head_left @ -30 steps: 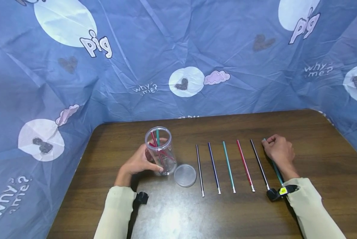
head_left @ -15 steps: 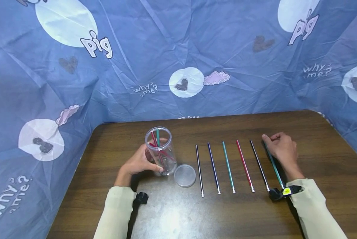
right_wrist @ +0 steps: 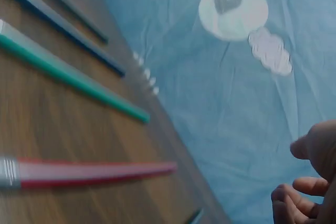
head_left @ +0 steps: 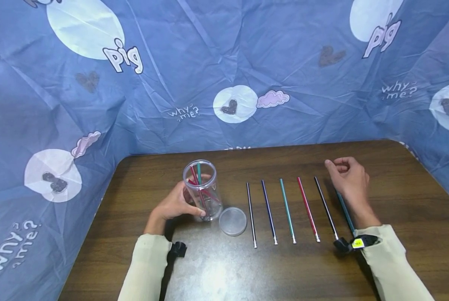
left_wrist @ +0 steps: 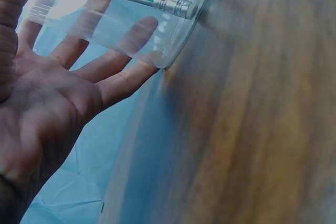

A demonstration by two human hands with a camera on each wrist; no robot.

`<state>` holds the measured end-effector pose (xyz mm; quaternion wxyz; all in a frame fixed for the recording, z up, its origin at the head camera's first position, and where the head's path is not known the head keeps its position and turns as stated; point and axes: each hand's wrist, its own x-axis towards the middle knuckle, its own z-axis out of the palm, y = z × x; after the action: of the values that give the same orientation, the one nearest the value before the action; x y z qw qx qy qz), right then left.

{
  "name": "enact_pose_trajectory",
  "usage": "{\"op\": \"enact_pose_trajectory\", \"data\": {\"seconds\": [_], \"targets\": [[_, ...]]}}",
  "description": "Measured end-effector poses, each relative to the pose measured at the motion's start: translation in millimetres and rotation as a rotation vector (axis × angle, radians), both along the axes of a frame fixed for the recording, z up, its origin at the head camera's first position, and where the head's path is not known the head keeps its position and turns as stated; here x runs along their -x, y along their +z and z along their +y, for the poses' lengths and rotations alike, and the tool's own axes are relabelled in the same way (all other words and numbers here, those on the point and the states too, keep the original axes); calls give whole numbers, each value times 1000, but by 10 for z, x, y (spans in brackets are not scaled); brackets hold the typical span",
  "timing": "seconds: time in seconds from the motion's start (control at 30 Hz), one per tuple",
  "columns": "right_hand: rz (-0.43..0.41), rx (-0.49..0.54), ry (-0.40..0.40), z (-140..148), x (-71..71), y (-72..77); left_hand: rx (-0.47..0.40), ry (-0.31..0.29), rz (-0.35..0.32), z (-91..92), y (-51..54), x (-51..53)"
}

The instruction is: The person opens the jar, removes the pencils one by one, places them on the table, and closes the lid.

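Observation:
My left hand (head_left: pixel 172 204) grips a clear plastic jar (head_left: pixel 216 194) standing on the table, thumb across its front and fingers behind. Red pencils (head_left: pixel 192 172) and a teal pencil (head_left: pixel 199 172) lean inside; the left wrist view shows the teal pencil's eraser end (left_wrist: pixel 176 6) near the jar's base. At the right, my right hand (head_left: pixel 350 179) hovers around the far end of another teal pencil (head_left: pixel 345 211), partly covering it. Its fingers are loosely bent, and in the right wrist view thumb and fingers (right_wrist: pixel 286 203) stand apart with nothing between them.
A round clear lid (head_left: pixel 233 221) lies beside the jar. To its right, spaced pencils lie in a row: dark (head_left: pixel 251 215), blue (head_left: pixel 269 212), teal (head_left: pixel 287 210), red (head_left: pixel 309 209) and dark (head_left: pixel 325 207). A blue printed cloth (head_left: pixel 153 104) hangs behind the table.
My right hand has let go of the rightmost teal pencil's far end, and has risen and moved away toward the back. My left hand and the jar have stayed put.

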<state>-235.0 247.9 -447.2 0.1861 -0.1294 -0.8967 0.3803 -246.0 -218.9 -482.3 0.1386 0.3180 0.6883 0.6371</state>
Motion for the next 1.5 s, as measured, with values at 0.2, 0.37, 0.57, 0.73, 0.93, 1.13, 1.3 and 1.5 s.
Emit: {"op": "enact_pose_trajectory", "data": {"seconds": [0.2,0.37,0.57,0.73,0.93,1.13,1.3,1.5], "targets": [[100,98,-7,-308,-34,174,7,-1,4,7,-5,2],[166,150,46,-607,-56,281,20,-8,23,10,-11,8],[175,243,133,-980,-11,361,26,7,17,5,-1,3],[148,350,205,-1271,5,434,42,16,23,3,4,-3],[129,607,381,-1626,9,493,35,8,27,-5,7,-7],[105,766,486,-2083,-12,508,20,1,18,-39,6,-4],[65,807,561,-2472,-20,524,30,10,23,-55,1,2],[24,828,562,-2709,-5,554,46,6,33,-13,7,15]]}}
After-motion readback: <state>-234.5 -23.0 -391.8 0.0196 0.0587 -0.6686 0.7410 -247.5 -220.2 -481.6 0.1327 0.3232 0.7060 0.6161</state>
